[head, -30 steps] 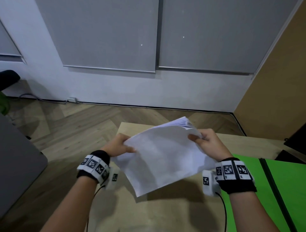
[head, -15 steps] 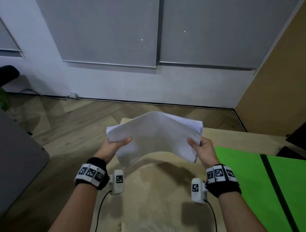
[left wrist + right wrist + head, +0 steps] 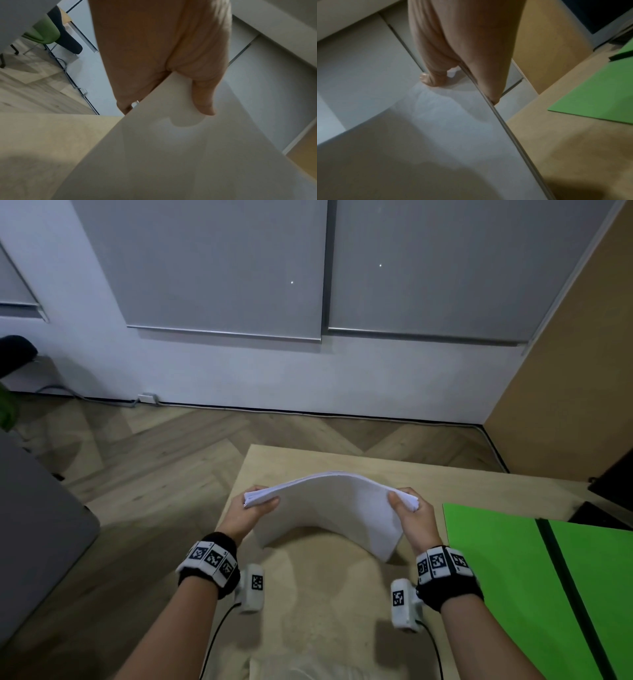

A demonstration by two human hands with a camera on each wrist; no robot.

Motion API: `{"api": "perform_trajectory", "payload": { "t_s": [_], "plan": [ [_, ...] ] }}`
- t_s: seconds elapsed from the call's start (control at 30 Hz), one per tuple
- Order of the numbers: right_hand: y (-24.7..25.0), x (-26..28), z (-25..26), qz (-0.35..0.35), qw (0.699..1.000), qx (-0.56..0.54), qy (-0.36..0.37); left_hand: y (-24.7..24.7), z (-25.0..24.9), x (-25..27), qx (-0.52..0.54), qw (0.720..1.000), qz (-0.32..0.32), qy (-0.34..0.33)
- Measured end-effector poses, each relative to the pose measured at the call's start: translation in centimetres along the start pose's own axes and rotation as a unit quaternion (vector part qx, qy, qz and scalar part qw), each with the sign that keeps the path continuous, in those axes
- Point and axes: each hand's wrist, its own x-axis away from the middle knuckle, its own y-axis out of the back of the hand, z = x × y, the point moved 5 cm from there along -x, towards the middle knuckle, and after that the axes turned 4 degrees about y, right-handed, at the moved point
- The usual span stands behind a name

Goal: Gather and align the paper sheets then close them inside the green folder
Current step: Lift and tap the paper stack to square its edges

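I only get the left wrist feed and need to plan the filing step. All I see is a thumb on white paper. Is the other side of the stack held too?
Observer: Yes, the right hand grips the opposite end of the paper stack.
Operator: Is the stack flat?
Observer: No, it arches upward between the left hand and the right.
Operator: Where is the folder?
Observer: The green folder lies open on the table, to the right of the right hand.

Herringbone wood floor (image 3: 164,460) meets a white wall (image 3: 239,371) below grey blinds (image 3: 222,268); lighting is dim.
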Motion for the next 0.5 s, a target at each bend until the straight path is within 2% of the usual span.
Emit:
{"api": "perform_trajectory", "payload": {
  "t_s": [0.17,0.33,0.43,0.5],
  "plan": [
    [0.0,-0.6,0.9,0.000,0.997,0.043,0.059,0.3,0.8,-0.1,-0.043,0.999,-0.019,0.016],
    [0.4,-1.0,0.0,0.014,0.988,0.145,0.041,-0.3,0.4,0.4,-0.099,0.994,-0.035,0.011],
    [1.2,-1.3,0.5,0.008,0.970,0.243,0.027,-0.1,-1.0,0.4,-0.164,0.983,-0.083,-0.011],
    [1.5,-1.3,1.8,-0.011,0.935,0.351,0.049,-0.2,-3.3,0.6,-0.209,0.971,-0.106,-0.044]
  ]
}}
